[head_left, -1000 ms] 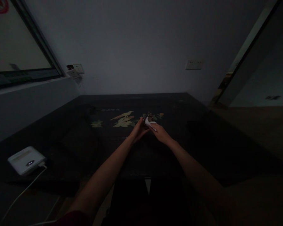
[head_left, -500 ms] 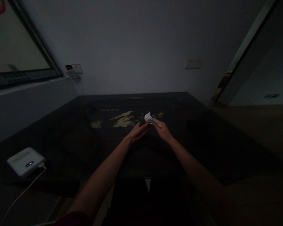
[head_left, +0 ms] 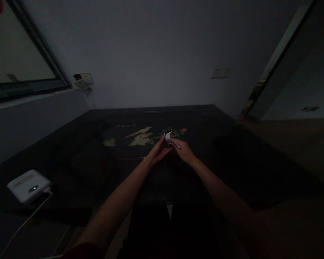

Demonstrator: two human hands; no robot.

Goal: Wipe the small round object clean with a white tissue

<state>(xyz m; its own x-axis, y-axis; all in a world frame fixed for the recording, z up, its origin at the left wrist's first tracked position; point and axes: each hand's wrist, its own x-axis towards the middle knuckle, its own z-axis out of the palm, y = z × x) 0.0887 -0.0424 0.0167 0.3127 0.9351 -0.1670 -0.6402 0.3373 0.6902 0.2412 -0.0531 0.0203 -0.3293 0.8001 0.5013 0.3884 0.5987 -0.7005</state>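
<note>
Head view: over the worktop [head_left: 199, 120], between near and far edges, my left hand [head_left: 157, 151] grasps a dark round object [head_left: 172, 135], probably light, stiff, best held by its sides; my right hand [head_left: 185, 151] pinches soft-looking white tissue [head_left: 167, 137].

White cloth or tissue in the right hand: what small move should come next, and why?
Perhaps turn the small round object slightly with the left hand, which holds its side while the right hand has the white cloth or tissue against it.
</note>
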